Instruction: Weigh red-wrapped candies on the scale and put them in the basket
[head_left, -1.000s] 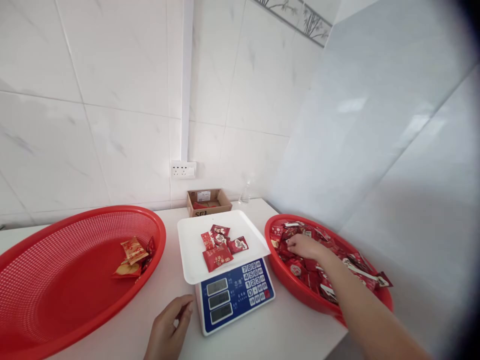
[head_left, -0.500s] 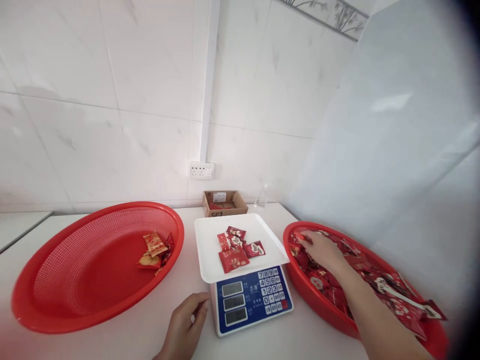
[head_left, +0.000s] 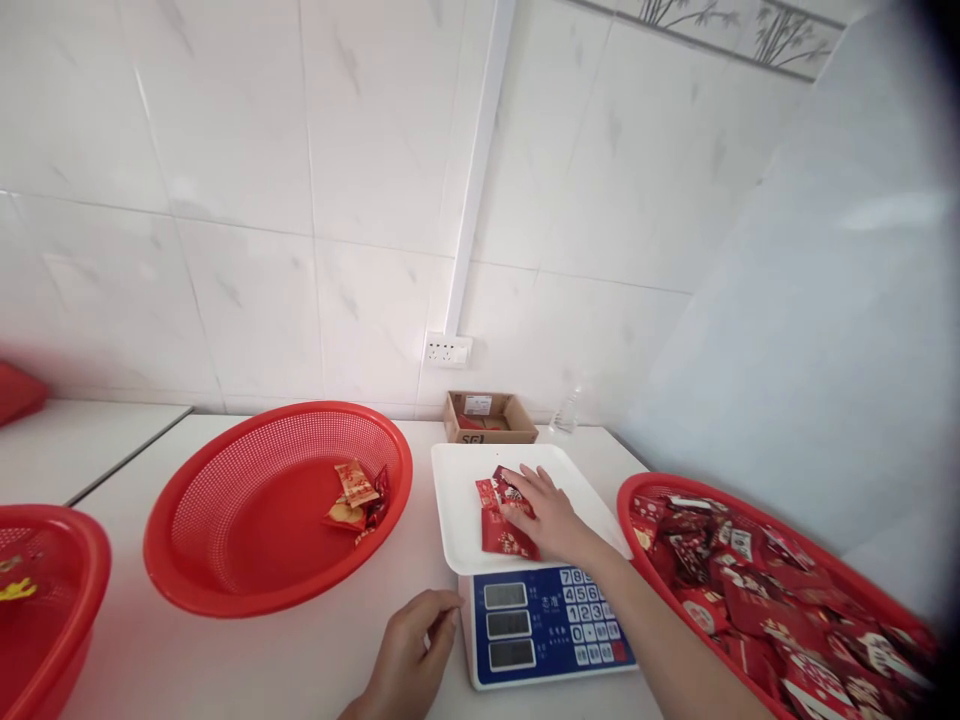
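My right hand lies over the white weighing tray, palm down with fingers spread. It touches or hovers over several red snack packets and partly covers them. My left hand rests on the table by the left edge of the blue and white digital scale. Its fingers are curled in, with thumb and forefinger close together and nothing visible in them. To the right, a red plastic basket is heaped with red packets.
Left of the scale sits a red mesh basket with a few packets at its right side. Another red basket shows at the lower left. Behind the tray stand a small cardboard box and a clear plastic object by the wall.
My right hand has moved left from the right basket to the packets on the tray. The left hand stays beside the scale. The view has turned left, bringing in another basket.
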